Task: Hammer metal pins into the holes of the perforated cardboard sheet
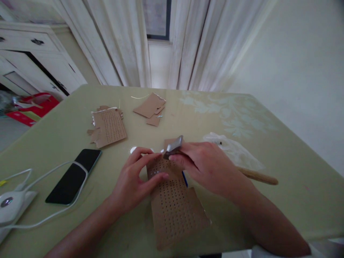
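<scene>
A brown piece of cardboard (pixel 172 204) with rows of small punched holes lies on the table before me. My left hand (pixel 137 177) holds it at its upper left part, thumb and forefinger on the surface. My right hand (pixel 204 163) is closed round a hammer near its metal head (pixel 174 147). The hammer's wooden handle (pixel 258 175) sticks out to the right under my wrist. The head is at the cardboard's top end, close to my left fingertips. Whether anything small sits under it is hidden. A blue edge (pixel 185 178) shows beside the cardboard.
A holed cardboard stack (pixel 110 127) and cardboard scraps (pixel 150 107) lie farther back. At left are a dark phone (pixel 73 177) and a white cable (pixel 51 173) running to a white device (pixel 10 206). A clear plastic bag (pixel 233 150) lies beyond my right hand.
</scene>
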Motion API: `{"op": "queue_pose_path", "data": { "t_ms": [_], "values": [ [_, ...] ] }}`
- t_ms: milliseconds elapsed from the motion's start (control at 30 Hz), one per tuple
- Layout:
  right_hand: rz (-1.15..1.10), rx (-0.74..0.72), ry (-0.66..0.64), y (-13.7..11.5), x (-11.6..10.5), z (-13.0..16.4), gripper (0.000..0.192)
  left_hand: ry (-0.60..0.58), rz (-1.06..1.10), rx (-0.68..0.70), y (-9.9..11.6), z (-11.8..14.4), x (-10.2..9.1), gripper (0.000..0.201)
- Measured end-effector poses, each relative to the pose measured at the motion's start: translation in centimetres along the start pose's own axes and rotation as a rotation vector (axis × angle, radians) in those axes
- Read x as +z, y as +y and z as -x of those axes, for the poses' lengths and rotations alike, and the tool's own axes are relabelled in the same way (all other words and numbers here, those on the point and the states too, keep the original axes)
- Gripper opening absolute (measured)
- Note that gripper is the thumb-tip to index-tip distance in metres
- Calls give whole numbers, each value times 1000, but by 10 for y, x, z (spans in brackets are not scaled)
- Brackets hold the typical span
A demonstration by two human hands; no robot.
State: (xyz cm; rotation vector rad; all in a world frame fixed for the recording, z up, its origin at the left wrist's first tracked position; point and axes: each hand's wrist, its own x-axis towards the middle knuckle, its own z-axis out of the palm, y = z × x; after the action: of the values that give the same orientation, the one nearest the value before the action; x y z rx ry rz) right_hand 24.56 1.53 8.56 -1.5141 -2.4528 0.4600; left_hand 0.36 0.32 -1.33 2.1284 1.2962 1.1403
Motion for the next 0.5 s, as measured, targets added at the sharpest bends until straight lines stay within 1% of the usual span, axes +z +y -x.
{"op": "queue_pose_path", "data": {
  "t_ms": [33, 100, 167, 233, 300, 367, 400, 433, 500],
  "values": [
    [8, 35, 16, 5, 0, -3, 26, 30, -13, -20, -4, -3, -3, 34],
    [72, 99, -4, 19, 6, -13, 30, 96, -74, -81, -15, -12, -11, 25],
    [137, 157, -56, 34, 17, -25, 36, 124, -190, -146, -31, -19, -20, 25],
    [149, 175, -85, 49, 30, -37, 40, 52, -336, -211, -47, -24, -26, 24],
    [157, 186, -113, 59, 41, -45, 40, -80, -463, -294, -60, -25, -29, 25],
    [164, 196, -129, 63, 48, -49, 42, -206, -540, -369, -68, -25, -29, 26],
    [167, 200, -134, 65, 50, -50, 43, -251, -562, -391, -70, -24, -28, 26],
    [169, 202, -139, 65, 51, -50, 44, -280, -577, -399, -71, -23, -27, 26],
    [171, 206, -148, 65, 52, -50, 43, -302, -591, -386, -73, -22, -24, 24]
  ]
}}
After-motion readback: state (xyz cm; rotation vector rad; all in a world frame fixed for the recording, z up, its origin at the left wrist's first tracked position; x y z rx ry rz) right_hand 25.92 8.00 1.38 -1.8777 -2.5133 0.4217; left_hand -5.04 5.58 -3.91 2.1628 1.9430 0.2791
